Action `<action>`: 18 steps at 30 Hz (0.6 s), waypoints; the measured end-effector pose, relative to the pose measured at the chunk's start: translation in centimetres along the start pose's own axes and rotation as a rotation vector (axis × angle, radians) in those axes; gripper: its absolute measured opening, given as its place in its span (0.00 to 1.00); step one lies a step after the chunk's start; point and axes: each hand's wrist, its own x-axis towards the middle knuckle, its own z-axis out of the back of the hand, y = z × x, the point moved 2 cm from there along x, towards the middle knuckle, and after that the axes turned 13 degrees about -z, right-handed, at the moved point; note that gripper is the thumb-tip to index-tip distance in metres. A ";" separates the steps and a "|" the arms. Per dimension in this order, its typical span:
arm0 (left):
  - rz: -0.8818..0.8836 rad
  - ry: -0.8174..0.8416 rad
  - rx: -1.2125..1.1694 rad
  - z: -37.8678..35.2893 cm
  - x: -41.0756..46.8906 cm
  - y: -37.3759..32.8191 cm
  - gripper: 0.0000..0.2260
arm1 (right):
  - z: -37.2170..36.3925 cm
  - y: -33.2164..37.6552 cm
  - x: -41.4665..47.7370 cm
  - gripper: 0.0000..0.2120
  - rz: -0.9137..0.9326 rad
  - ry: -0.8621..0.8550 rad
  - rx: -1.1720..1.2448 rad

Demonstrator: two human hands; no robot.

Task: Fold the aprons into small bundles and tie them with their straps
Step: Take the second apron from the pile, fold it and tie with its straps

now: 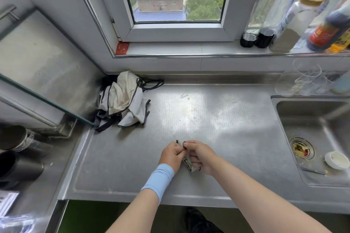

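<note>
My left hand [171, 154] and right hand [200, 157] meet over the steel worktop [217, 119], each pinching a dark strap [177, 141] with curled fingers. A small folded bundle [190, 167] sits between them, tucked against my right palm. More aprons [125, 100] lie heaped well beyond my left hand. A sink [303, 119] lies beyond my right hand.

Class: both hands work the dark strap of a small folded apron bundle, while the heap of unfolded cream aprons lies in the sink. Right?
No. The head view shows the heap of unfolded cream aprons at the back left of the stainless steel counter, not in the sink.
</note>
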 end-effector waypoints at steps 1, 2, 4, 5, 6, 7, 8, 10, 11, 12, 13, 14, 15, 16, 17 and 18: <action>0.020 -0.013 -0.014 -0.4 0.0 0.0 0.11 | 0.0 -0.1 0.0 0.01 0.003 0.000 0.005; 0.039 -0.028 -0.037 -0.7 0.1 0.0 0.12 | 0.1 -0.1 -0.1 0.01 0.007 -0.002 0.001; 0.088 -0.046 -0.102 -1.0 0.0 -0.1 0.14 | 0.3 0.0 -0.6 0.02 0.017 -0.026 -0.044; 0.113 -0.056 -0.148 -1.0 0.0 -0.1 0.13 | 0.6 0.2 -0.9 0.04 0.035 -0.063 -0.088; 0.134 -0.068 -0.192 -1.0 0.0 0.1 0.11 | 1.1 0.2 -1.1 0.06 0.062 -0.119 -0.136; 0.154 -0.081 -0.226 -0.9 0.0 0.2 0.11 | 1.6 0.3 -1.2 0.07 0.095 -0.176 -0.183; 0.171 -0.094 -0.252 -0.9 -0.1 0.2 0.10 | 2.2 0.2 -1.3 0.06 0.141 -0.235 -0.250; 0.196 -0.111 -0.285 -0.9 -0.3 0.2 0.08 | 3.2 0.1 -1.3 0.02 0.247 -0.363 -0.482; 0.203 -0.115 -0.285 -0.9 -0.3 0.1 0.06 | 3.5 0.0 -1.2 0.06 0.290 -0.414 -0.616; 0.207 -0.118 -0.273 -0.8 -0.2 -0.1 0.06 | 3.5 0.1 -1.3 0.08 0.312 -0.439 -0.752; 0.199 -0.108 -0.217 -0.8 0.0 -0.3 0.08 | 3.5 0.4 -1.5 0.10 0.324 -0.449 -0.902; 0.174 -0.092 -0.126 -0.7 0.3 -0.5 0.10 | 3.2 0.8 -1.9 0.10 0.334 -0.442 -1.077; 0.141 -0.067 -0.018 -0.6 0.6 -0.7 0.13 | 2.9 1.6 -2.3 0.10 0.341 -0.418 -1.266; 0.102 -0.043 0.084 -0.4 0.9 -1.1 0.15 | 2.6 2.4 -2.8 0.10 0.343 -0.383 -1.425; 0.056 -0.013 0.159 -0.2 1.1 -1.6 0.15 | 2.2 3.4 -3.3 0.10 0.342 -0.345 -1.544; -0.001 0.026 0.222 -0.2 1.4 -2.0 0.14 | 2.0 4.3 -3.7 0.11 0.346 -0.316 -1.638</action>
